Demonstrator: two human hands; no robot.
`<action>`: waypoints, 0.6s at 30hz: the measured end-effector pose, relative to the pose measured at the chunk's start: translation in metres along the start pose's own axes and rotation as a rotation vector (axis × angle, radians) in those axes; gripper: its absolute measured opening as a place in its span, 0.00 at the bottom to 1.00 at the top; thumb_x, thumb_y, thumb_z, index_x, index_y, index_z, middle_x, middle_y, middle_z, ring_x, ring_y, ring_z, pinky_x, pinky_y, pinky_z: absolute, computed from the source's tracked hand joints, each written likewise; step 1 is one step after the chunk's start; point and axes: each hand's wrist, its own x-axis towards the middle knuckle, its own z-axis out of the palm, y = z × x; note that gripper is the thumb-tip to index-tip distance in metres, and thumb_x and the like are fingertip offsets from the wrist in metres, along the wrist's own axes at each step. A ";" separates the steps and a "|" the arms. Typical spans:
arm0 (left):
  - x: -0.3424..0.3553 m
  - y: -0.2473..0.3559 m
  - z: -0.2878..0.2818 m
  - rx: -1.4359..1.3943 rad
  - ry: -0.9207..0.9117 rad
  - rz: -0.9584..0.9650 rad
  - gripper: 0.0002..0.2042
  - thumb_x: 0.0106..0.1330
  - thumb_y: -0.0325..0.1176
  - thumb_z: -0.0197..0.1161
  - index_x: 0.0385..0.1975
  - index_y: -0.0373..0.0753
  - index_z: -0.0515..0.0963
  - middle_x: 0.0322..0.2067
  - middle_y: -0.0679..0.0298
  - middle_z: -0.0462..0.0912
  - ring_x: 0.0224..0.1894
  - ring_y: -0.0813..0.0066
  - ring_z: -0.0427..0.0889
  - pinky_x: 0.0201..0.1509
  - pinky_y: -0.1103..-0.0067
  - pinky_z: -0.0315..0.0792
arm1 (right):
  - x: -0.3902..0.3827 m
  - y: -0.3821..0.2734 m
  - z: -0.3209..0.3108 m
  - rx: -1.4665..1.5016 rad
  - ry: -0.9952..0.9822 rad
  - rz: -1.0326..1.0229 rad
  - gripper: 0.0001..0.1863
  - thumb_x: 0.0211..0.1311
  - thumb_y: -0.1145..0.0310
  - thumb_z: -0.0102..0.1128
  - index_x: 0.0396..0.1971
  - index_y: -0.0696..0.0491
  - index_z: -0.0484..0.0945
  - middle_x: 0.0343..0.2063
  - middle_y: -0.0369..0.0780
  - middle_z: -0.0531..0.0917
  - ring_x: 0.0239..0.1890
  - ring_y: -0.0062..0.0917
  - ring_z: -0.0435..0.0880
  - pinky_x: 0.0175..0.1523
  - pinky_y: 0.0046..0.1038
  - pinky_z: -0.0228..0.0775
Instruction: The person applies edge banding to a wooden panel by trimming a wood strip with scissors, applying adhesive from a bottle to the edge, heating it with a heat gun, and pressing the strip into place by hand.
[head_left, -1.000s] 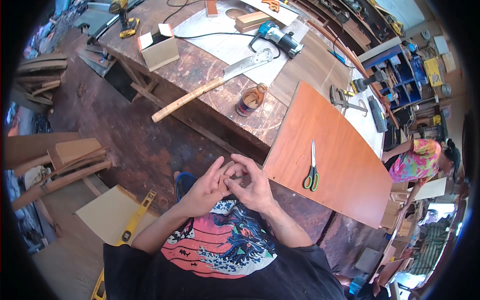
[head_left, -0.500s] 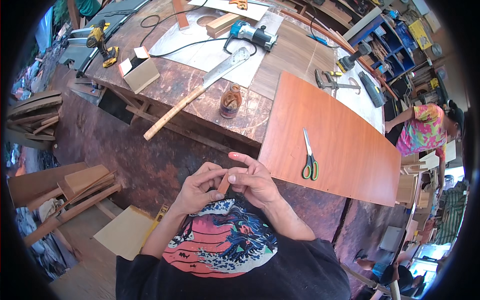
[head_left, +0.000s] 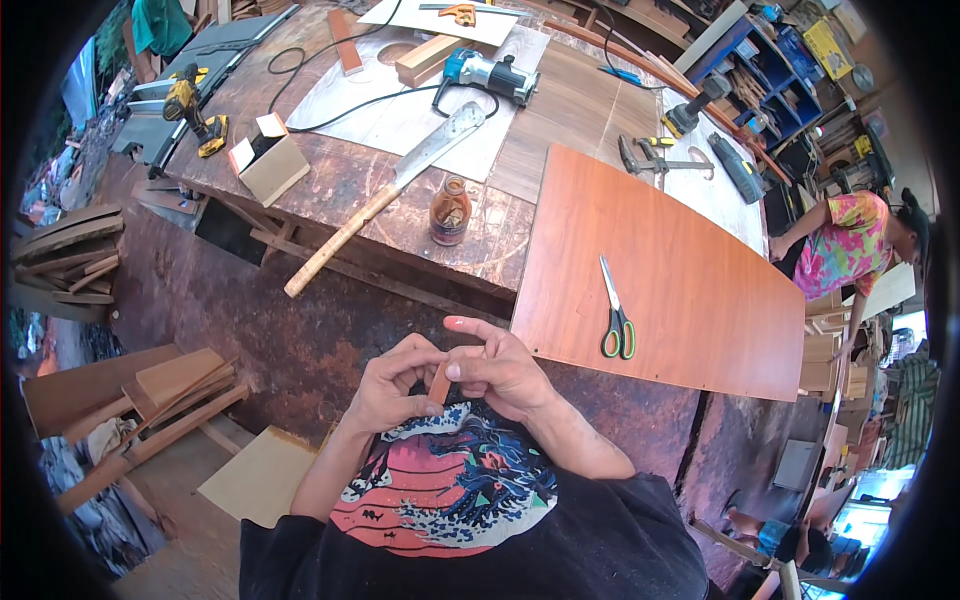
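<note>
Your left hand [head_left: 390, 390] pinches a small, flat, reddish-brown strip [head_left: 438, 388] before your printed black shirt [head_left: 620, 540]. Your right hand [head_left: 512, 377], at three o'clock, holds its upper end by the thumb, index finger raised. At two o'clock, metal scissors [head_left: 615, 314] with green-and-black handles lie on an orange-brown rectangular panel [head_left: 700, 290]; at twelve, a brown-stained glass bottle [head_left: 450, 215] stands upright.
</note>
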 end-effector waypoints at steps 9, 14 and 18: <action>-0.002 -0.015 -0.011 -0.174 0.096 0.064 0.31 0.54 0.37 0.84 0.56 0.31 0.80 0.53 0.60 0.74 0.49 0.70 0.81 0.53 0.73 0.78 | -0.029 0.002 0.021 -0.868 0.032 -0.642 0.41 0.55 0.80 0.70 0.71 0.52 0.68 0.43 0.39 0.78 0.40 0.20 0.73 0.43 0.24 0.67; -0.005 -0.013 -0.002 -0.198 0.115 0.055 0.32 0.55 0.37 0.84 0.58 0.31 0.80 0.53 0.59 0.75 0.50 0.70 0.81 0.54 0.74 0.79 | -0.027 0.005 0.030 -1.630 0.050 -1.004 0.39 0.42 0.78 0.67 0.62 0.44 0.80 0.36 0.39 0.71 0.38 0.34 0.70 0.45 0.36 0.65; -0.008 -0.011 0.002 -0.250 0.131 0.056 0.32 0.56 0.36 0.83 0.59 0.30 0.79 0.52 0.60 0.76 0.51 0.71 0.81 0.56 0.75 0.79 | -0.026 0.007 0.027 -1.797 0.074 -1.026 0.40 0.42 0.75 0.66 0.64 0.41 0.80 0.36 0.39 0.71 0.37 0.34 0.68 0.42 0.36 0.64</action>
